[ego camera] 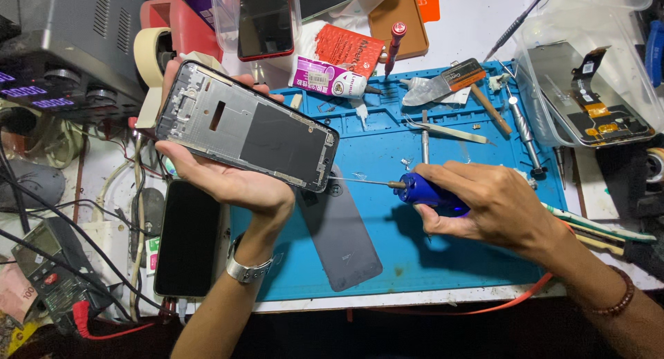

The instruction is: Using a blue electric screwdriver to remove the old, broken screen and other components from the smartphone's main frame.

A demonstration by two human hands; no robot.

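Meanwhile, at the centre left of the frame, the left hand (228,172) cradles a stripped phone frame (245,127) from below, fingers curled around its far edge so its open inner side tilts up toward the camera. The right hand (484,203), at centre right, is closed around a blue-handled screwdriver (425,191), its thin shaft levelled at the frame's lower right corner, the tip at or just short of it. Below lies a grey back cover (342,238) on the blue work mat (449,262); tweezers (449,131) and other tools sit within reach along the mat's upper edge.
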